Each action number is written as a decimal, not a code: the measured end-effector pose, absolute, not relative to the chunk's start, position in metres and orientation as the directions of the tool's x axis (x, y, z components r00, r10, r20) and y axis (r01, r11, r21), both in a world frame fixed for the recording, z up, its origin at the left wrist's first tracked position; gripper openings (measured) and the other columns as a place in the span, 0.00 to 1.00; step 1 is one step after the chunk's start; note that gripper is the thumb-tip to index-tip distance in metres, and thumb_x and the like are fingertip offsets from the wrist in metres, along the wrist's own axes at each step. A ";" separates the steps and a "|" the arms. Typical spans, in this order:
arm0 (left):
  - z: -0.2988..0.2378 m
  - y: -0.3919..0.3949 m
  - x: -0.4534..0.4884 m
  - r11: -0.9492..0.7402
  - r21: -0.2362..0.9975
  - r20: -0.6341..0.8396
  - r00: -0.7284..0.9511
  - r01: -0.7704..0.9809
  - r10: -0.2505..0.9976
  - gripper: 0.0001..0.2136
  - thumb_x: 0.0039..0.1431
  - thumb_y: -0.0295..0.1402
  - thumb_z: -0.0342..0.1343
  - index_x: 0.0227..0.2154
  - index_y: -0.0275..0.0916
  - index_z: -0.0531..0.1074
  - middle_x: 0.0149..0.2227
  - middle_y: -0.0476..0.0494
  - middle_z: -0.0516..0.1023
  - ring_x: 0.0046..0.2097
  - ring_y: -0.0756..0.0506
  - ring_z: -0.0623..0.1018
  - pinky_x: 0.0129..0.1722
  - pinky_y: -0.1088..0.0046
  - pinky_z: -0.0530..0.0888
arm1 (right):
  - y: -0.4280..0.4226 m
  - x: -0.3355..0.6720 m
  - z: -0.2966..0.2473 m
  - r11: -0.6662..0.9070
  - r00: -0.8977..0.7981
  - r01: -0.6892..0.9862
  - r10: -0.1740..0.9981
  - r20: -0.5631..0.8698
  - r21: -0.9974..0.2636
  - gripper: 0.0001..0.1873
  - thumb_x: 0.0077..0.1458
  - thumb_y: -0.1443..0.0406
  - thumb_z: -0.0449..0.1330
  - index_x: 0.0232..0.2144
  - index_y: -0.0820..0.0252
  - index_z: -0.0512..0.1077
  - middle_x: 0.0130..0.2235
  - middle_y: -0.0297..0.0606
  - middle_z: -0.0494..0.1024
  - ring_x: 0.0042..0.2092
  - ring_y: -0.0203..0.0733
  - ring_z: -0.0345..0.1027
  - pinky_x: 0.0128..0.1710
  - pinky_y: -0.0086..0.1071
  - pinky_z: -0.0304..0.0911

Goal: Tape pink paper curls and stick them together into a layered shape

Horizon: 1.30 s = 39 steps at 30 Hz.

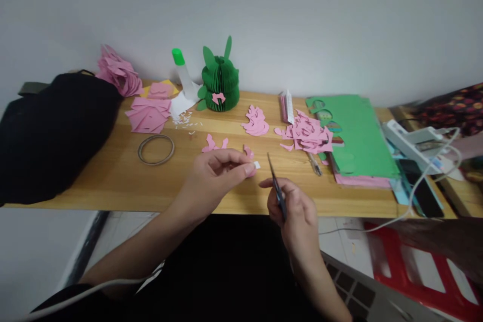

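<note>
Between thumb and forefinger, my left hand (221,176) pinches a pink paper cutout (249,151), partly hidden by the fingers. A small white piece (257,165) shows at the thumb tip. My right hand (292,206) is closed around a pair of scissors (277,186), its narrow blades pointing up and away from me. A few pink cutouts (212,145) lie just beyond my left hand. Farther back sits a pleated green paper figure (221,83) with ears and a pink bow shape on its front.
Pink scraps (307,131), a cutter (314,165) and a green paper stack (362,136) lie to the right, near a phone (424,191) and cables. On the left are a tape roll (156,150), a glue stick (182,71), pink paper (149,114) and a black bag (64,131).
</note>
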<state>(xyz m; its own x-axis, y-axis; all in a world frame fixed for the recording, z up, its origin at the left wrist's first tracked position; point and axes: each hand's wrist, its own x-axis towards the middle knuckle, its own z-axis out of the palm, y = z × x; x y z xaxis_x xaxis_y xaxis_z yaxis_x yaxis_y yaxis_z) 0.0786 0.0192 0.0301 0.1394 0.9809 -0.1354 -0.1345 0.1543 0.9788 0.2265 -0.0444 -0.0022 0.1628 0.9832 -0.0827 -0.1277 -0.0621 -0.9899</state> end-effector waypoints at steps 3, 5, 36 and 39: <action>0.032 0.023 0.080 0.180 0.973 -0.160 0.142 -0.142 0.977 0.04 0.43 0.32 0.66 0.21 0.38 0.76 0.25 0.49 0.79 0.31 0.49 0.77 0.36 0.72 0.77 | -0.046 0.225 -0.005 -0.156 0.100 -0.172 0.980 -0.175 -0.973 0.26 0.59 0.45 0.55 0.28 0.62 0.74 0.17 0.24 0.53 0.18 0.28 0.42 0.16 0.24 0.41; 0.032 0.024 0.081 0.180 0.972 -0.157 0.153 -0.150 0.976 0.04 0.44 0.31 0.65 0.21 0.38 0.76 0.24 0.50 0.79 0.31 0.49 0.78 0.35 0.72 0.77 | -0.045 0.223 -0.006 -0.196 0.062 -0.206 0.975 -0.212 -0.959 0.26 0.58 0.45 0.56 0.27 0.61 0.72 0.17 0.23 0.52 0.18 0.27 0.41 0.16 0.23 0.40; 0.024 0.032 0.084 0.217 0.961 -0.199 0.119 -0.173 0.973 0.03 0.43 0.29 0.65 0.20 0.38 0.76 0.23 0.49 0.79 0.29 0.49 0.78 0.33 0.73 0.78 | -0.033 0.220 -0.006 -0.319 0.004 -0.229 0.945 -0.328 -0.920 0.29 0.55 0.41 0.55 0.24 0.60 0.69 0.15 0.22 0.55 0.15 0.26 0.41 0.14 0.23 0.41; 0.024 0.032 0.084 0.221 0.958 -0.201 0.122 -0.184 0.972 0.03 0.43 0.29 0.64 0.19 0.38 0.76 0.23 0.50 0.79 0.28 0.50 0.78 0.32 0.74 0.78 | -0.033 0.221 -0.007 -0.310 0.009 -0.222 0.948 -0.320 -0.925 0.28 0.56 0.42 0.55 0.25 0.61 0.70 0.15 0.23 0.55 0.16 0.26 0.41 0.14 0.23 0.41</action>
<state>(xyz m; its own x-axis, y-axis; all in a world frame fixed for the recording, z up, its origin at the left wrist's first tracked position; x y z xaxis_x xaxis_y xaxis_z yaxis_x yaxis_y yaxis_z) 0.0835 0.0323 0.0236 0.1216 0.9720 -0.2013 -0.1837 0.2213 0.9577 0.2210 -0.0331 -0.0072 0.0093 0.9475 -0.3195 -0.2223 -0.3096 -0.9245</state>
